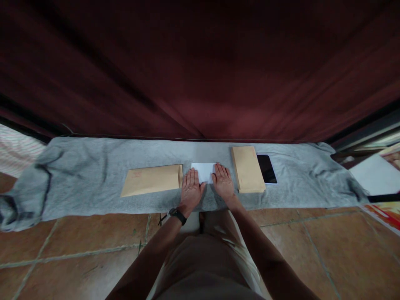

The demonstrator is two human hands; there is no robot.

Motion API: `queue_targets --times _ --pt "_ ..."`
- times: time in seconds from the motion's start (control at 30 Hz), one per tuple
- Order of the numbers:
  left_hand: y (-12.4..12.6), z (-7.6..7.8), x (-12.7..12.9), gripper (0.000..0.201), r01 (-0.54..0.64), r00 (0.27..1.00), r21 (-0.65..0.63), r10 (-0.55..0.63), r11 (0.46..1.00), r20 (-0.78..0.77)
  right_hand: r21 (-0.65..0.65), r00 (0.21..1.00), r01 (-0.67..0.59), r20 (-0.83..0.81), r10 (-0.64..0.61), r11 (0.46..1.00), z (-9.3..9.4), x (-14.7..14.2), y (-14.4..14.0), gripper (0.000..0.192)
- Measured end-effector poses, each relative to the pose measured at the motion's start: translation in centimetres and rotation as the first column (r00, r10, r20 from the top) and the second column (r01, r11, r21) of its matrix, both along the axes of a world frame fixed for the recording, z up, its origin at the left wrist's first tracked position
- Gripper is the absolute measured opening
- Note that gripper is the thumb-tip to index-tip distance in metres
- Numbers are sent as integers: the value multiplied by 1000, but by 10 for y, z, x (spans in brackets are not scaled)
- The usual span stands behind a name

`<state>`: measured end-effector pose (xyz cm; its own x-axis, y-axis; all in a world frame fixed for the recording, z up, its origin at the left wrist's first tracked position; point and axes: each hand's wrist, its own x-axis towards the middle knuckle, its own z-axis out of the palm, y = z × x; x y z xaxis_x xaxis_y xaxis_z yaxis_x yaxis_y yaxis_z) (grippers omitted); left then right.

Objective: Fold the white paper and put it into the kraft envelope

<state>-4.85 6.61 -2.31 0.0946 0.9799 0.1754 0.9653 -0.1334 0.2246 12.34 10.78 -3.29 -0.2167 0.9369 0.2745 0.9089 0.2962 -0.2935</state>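
A white sheet of paper (205,172) lies on the grey cloth between my two hands. My left hand (191,188) rests flat on its left edge, fingers stretched out. On the right edge my right hand (223,180) lies flat as well, its fingers pointing away from me. Just left of my left hand is a single brown envelope (153,180) with its flap end towards the paper. A stack of brown envelopes (249,169) sits to the right of my right hand.
Partly under the envelope stack is a dark-screened phone or tablet (267,168). Grey cloth (84,175) covers the narrow surface, and a dark red curtain (200,83) hangs along its far side. White paper and a printed sheet (386,212) are at the far right.
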Motion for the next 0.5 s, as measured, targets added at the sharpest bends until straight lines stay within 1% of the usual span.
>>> queue_targets --times 0.27,0.5 --pt "-29 6 -7 70 60 998 -2 -60 998 -35 -5 1000 4 -27 -5 1000 2 -1 -1 52" --pt "-50 6 -12 70 90 995 -19 -90 996 -43 7 999 0 -43 1 1000 -1 0 0 53"
